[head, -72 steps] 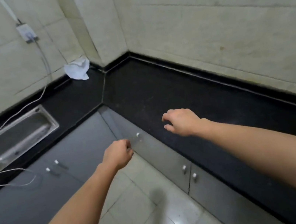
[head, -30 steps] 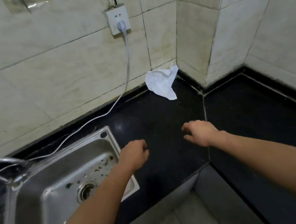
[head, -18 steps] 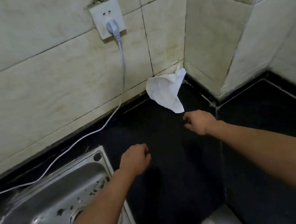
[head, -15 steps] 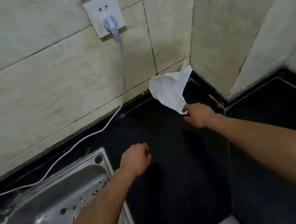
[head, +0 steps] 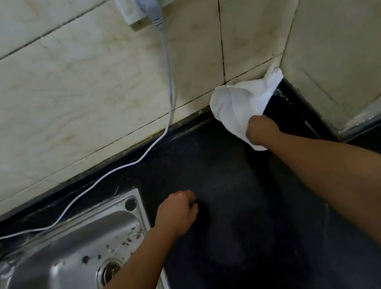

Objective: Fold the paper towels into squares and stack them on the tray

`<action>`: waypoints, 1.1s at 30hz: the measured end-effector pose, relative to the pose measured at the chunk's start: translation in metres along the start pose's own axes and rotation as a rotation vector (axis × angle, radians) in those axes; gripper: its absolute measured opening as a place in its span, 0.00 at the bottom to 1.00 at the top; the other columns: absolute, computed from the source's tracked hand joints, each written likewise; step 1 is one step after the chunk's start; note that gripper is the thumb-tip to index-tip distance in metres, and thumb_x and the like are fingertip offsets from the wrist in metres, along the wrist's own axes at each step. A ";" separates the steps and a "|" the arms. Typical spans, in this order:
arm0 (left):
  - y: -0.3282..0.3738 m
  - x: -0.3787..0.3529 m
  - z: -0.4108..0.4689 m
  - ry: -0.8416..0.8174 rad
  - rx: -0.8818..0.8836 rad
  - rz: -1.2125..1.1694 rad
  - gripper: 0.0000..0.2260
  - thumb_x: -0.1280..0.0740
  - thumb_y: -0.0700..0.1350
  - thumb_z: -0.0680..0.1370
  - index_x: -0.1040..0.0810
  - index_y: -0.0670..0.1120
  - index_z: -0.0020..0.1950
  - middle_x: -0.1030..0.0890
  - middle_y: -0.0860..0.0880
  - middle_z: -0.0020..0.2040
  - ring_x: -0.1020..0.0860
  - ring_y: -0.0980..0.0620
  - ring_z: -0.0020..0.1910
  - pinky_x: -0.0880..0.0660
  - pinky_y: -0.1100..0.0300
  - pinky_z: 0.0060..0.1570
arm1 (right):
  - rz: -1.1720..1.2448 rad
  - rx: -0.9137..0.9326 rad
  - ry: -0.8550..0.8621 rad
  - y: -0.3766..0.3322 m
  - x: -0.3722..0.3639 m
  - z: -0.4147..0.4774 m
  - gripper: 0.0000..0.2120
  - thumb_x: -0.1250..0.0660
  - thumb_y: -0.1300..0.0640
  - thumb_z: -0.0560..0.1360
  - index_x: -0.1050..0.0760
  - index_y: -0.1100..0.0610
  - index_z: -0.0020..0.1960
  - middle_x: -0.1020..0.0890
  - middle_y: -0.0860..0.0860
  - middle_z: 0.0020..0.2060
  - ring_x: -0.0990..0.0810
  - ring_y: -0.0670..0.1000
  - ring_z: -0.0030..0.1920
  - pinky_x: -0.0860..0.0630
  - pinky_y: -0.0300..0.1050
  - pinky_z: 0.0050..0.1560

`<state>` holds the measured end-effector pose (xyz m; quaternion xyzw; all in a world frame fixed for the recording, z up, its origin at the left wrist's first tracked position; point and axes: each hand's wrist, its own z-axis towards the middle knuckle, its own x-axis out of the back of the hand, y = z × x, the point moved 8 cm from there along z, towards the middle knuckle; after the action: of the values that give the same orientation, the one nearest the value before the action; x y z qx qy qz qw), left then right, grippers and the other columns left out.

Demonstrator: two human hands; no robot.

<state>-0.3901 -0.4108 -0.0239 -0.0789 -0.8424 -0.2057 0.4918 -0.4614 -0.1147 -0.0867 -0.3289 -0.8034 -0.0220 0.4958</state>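
Here, a metal sink (head: 43, 280) sits left on the black counter (head: 246, 223), with a white cord (head: 113, 170) running behind it. The crumpled paper towel (head: 235, 104) lies in the far corner by the wall (head: 53, 103). The right hand (head: 260, 129) grips it, fingers curled. The left hand (head: 177, 212) holds nothing, fingers loosely curled.

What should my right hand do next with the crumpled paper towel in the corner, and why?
Probably close on the paper towel and draw it onto the black counter: your right hand is on it, it lies crumpled against the wall, and folding needs flat space.
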 end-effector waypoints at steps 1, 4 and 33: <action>-0.001 -0.001 0.001 0.003 -0.003 -0.001 0.10 0.37 0.49 0.77 0.23 0.48 0.56 0.20 0.47 0.53 0.22 0.47 0.52 0.26 0.55 0.47 | 0.016 -0.014 0.045 0.002 0.004 0.000 0.14 0.40 0.58 0.80 0.28 0.66 0.61 0.26 0.62 0.62 0.26 0.61 0.61 0.28 0.50 0.57; -0.002 0.000 0.001 0.008 -0.028 -0.013 0.10 0.37 0.48 0.77 0.23 0.47 0.56 0.20 0.47 0.53 0.22 0.47 0.53 0.26 0.55 0.48 | 0.103 -0.024 0.188 0.005 0.021 -0.012 0.11 0.39 0.55 0.79 0.25 0.62 0.46 0.20 0.60 0.49 0.21 0.59 0.50 0.28 0.45 0.41; 0.017 -0.089 -0.095 -0.193 -0.269 0.057 0.07 0.36 0.49 0.76 0.23 0.50 0.50 0.20 0.50 0.46 0.21 0.50 0.46 0.24 0.54 0.48 | 0.191 -0.432 -0.051 0.146 -0.145 -0.336 0.13 0.30 0.53 0.70 0.27 0.52 0.53 0.20 0.53 0.51 0.19 0.54 0.49 0.23 0.45 0.47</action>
<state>-0.2639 -0.4294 -0.0545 -0.1874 -0.8479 -0.2942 0.3993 -0.0758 -0.1957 -0.0757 -0.5023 -0.7575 -0.1379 0.3935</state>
